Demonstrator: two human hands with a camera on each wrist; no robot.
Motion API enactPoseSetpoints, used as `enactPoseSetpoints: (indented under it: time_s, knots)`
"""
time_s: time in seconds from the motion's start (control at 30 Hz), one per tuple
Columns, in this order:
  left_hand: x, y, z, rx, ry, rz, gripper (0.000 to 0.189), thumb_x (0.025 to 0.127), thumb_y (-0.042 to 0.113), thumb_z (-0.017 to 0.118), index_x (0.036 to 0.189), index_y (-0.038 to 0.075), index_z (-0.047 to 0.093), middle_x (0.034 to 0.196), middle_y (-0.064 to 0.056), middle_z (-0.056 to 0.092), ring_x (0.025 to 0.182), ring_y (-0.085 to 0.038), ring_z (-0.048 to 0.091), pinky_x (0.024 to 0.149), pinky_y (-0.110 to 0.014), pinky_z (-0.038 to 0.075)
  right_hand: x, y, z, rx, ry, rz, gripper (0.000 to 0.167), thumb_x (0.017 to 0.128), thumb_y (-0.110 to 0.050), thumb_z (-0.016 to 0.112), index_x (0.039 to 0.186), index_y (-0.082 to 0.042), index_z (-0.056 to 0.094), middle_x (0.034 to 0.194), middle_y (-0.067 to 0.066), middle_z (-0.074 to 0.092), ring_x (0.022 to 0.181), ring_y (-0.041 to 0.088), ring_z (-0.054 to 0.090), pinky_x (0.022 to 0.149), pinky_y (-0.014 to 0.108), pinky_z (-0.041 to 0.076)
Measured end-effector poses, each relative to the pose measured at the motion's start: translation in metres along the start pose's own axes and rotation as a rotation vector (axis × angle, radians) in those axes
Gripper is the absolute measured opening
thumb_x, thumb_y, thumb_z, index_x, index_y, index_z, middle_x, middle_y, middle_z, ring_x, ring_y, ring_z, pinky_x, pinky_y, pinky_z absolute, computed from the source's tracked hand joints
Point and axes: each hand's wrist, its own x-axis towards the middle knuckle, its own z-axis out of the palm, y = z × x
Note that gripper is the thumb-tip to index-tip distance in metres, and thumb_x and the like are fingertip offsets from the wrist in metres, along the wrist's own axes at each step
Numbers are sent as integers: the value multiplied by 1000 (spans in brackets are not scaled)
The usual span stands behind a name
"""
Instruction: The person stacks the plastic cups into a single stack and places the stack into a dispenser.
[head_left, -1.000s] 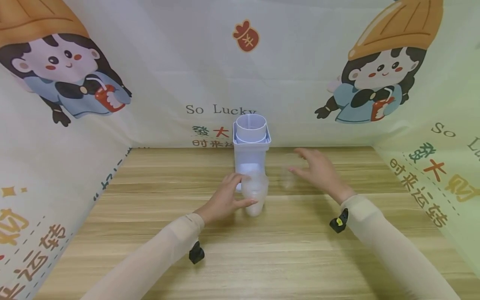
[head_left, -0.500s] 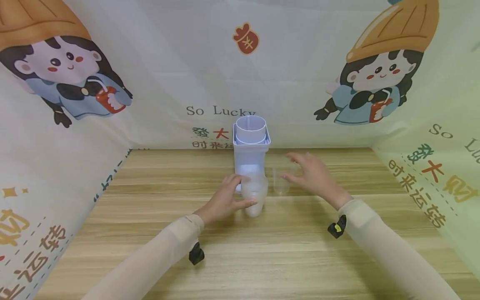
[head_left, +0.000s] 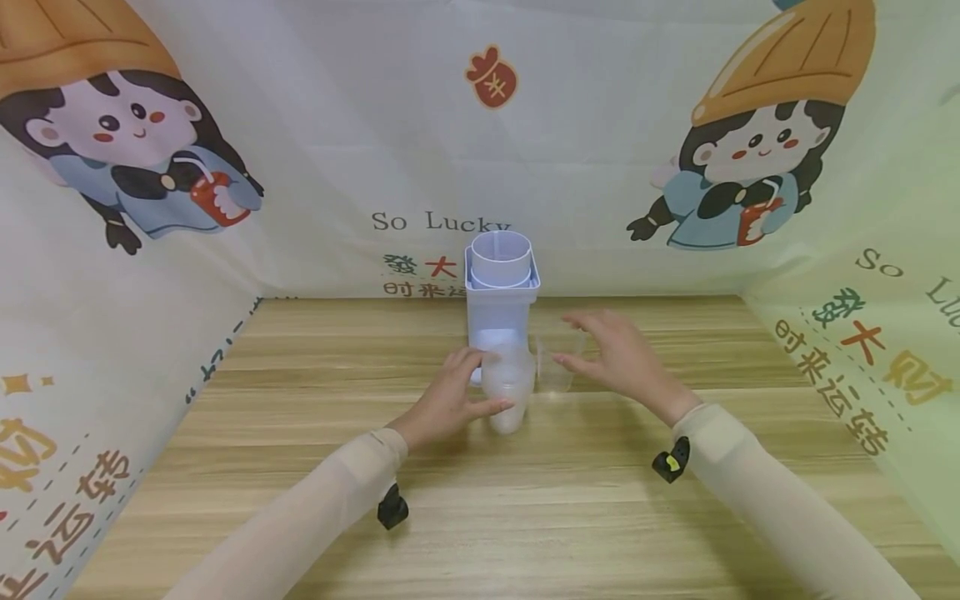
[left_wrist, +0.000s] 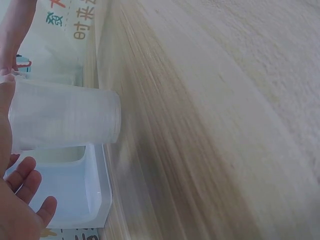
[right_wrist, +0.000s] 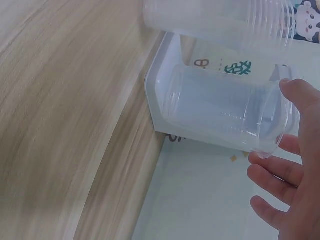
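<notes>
A stack of clear plastic cups [head_left: 512, 379] stands upright on the table, with the nested rims at its top. My left hand [head_left: 447, 396] holds the stack from the left, thumb at the near side and fingers at the far side. In the left wrist view the stacked cups [left_wrist: 65, 115] hide part of those fingers. My right hand [head_left: 630, 358] holds a single clear plastic cup [head_left: 557, 375] just right of the stack. In the right wrist view, thumb and fingers pinch this cup [right_wrist: 215, 105] near its rim. Its base looks near the tabletop; contact is unclear.
Directly behind the stack stands a pale bluish-white plastic holder [head_left: 498, 312] with a round open tube on top. The wooden table [head_left: 480, 517] ends at a printed cloth backdrop [head_left: 337, 167] at the back and both sides.
My right hand has moved left and slightly toward me, bringing the single cup close to the stack. The left hand and the stack have stayed in place.
</notes>
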Motion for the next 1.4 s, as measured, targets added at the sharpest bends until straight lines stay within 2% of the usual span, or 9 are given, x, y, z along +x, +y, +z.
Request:
enactPoseSetpoints:
  time_s: [0.17, 0.47, 0.73, 1.03, 1.4]
  knots:
    - [0, 0, 0, -2, 1, -3, 69, 83, 41, 78, 137, 12, 48, 148, -10, 44, 139, -31, 40, 115, -52, 39, 0, -3, -1, 1, 1, 5, 66, 85, -47, 74, 134, -7, 58, 124, 13, 68, 110, 31, 63, 99, 51, 49]
    - [0, -2, 1, -1, 4, -2, 69, 83, 42, 78, 137, 11, 48, 148, -10, 44, 139, -31, 40, 115, -51, 39, 3, -9, -12, 14, 18, 0, 63, 83, -44, 76, 132, -8, 59, 118, 14, 69, 104, 30, 63, 88, 49, 53]
    - [-1, -2, 1, 6, 7, -3, 71, 84, 45, 77, 138, 12, 47, 148, -9, 43, 138, -29, 40, 114, -51, 40, 10, -18, -31, 44, 49, 0, 66, 81, -42, 78, 132, -6, 58, 118, 17, 70, 107, 33, 63, 95, 52, 50]
    - [0, -3, 1, 3, -3, -4, 70, 84, 46, 76, 138, 12, 47, 148, -9, 43, 139, -30, 38, 116, -52, 38, 16, -26, -51, 48, 100, -31, 66, 81, -40, 80, 132, -4, 58, 115, 16, 70, 104, 32, 65, 92, 50, 51]
    - [2, -6, 2, -9, -6, -4, 70, 84, 47, 76, 139, 14, 46, 150, -8, 41, 141, -31, 37, 116, -54, 37, 21, -32, -66, 78, 94, -14, 65, 83, -40, 78, 136, -9, 55, 118, 14, 68, 108, 30, 62, 93, 50, 51]
